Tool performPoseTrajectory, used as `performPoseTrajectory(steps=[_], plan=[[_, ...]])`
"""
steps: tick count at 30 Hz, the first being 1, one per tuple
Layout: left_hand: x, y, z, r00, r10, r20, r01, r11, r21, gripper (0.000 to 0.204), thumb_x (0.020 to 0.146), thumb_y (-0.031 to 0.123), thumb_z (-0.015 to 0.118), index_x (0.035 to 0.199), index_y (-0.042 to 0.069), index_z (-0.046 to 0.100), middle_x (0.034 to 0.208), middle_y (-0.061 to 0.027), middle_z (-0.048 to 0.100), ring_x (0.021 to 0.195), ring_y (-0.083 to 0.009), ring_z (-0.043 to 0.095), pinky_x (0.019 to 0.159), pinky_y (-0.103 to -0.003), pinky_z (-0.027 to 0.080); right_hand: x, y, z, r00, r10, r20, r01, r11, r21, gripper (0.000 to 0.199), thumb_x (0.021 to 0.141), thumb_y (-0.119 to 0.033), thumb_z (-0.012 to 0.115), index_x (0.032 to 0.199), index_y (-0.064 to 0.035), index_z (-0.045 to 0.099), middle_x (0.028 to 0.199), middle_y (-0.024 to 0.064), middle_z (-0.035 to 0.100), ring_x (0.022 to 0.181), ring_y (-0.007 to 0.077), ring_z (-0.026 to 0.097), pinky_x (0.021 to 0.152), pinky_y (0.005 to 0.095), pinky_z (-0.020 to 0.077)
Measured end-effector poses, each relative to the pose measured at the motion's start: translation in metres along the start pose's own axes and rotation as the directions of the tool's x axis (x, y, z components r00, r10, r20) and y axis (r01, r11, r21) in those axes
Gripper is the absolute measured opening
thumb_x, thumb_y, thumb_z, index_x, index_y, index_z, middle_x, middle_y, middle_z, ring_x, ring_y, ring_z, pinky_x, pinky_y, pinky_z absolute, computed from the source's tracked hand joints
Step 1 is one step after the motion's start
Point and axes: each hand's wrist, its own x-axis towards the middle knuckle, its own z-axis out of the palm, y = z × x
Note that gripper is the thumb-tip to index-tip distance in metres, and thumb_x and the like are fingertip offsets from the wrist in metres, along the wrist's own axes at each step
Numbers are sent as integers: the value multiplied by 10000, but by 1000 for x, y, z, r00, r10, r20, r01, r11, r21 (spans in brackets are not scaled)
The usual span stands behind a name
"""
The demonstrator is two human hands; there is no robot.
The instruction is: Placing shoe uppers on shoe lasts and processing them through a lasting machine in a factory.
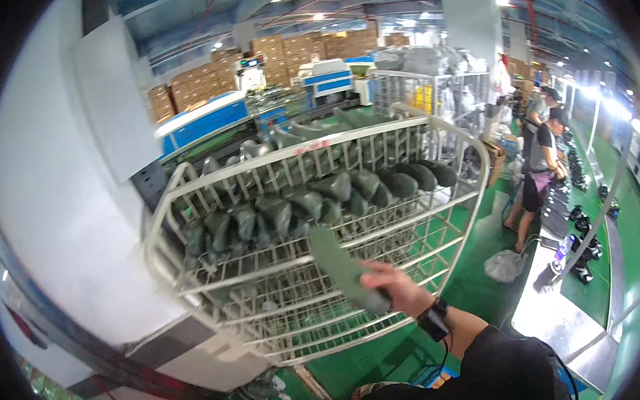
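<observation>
My right hand (398,287) is closed around the lower end of a smooth, curved, grey-green piece (337,265). The piece tilts up and to the left, in front of a cream wire rack cart (475,227). Across the cart's upper level lies a row of similar curved grey-green pieces (338,189), packed side by side. More of them show behind the top rail. A dark band with a device (435,319) sits on my right wrist. My left hand is not in view.
A white wall (62,179) stands close on the left. At the right are a long metal workbench (553,296) and two people (544,149) beside it. Blue-and-white machines (212,120) and stacked cartons (289,51) fill the back. Scraps (262,394) lie on the green floor.
</observation>
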Motion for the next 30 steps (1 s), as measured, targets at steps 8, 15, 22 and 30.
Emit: performPoseTrajectory(steps=[8, 15, 22, 30], plan=[[50, 66, 69, 989, 101, 103, -110, 991, 79, 409, 915, 317, 621, 1194, 20, 644, 1173, -138, 667, 903, -253, 652, 808, -417, 526, 52, -142, -130, 951, -305, -50, 285, 802, 525, 529, 1045, -398, 483, 1366, 21, 447, 1018, 205, 623, 643, 157, 589, 537, 229, 528], [57, 69, 62, 987, 159, -31, -159, 987, 5, 322, 898, 236, 630, 1130, 17, 674, 1186, -148, 663, 923, -261, 659, 817, -420, 529, 102, -162, -198, 808, -156, -568, 423, 826, 374, 206, 1045, -141, 499, 1082, 61, 488, 864, 126, 574, 693, 151, 568, 545, 239, 477], [-45, -64, -57, 792, 83, -605, -286, 926, -247, 240, 882, 156, 640, 1066, 15, 703, 1199, -159, 659, 943, -268, 665, 825, -424, 532, 132, -61, -87, 721, -516, -463, 515, 845, -140, 319, 928, -26, 619, 1235, 33, 558, 841, 55, 601, 724, 132, 558, 608, 237, 462], [-210, -290, -82, 205, -202, -958, -471, 837, -277, 181, 820, 174, 725, 875, 3, 733, 1132, -166, 684, 910, -281, 661, 886, -424, 509, 57, 179, 181, 868, 311, 387, -39, 820, -572, 290, 1008, -91, 543, 1272, 16, 595, 983, 69, 658, 794, 148, 608, 680, 278, 485]])
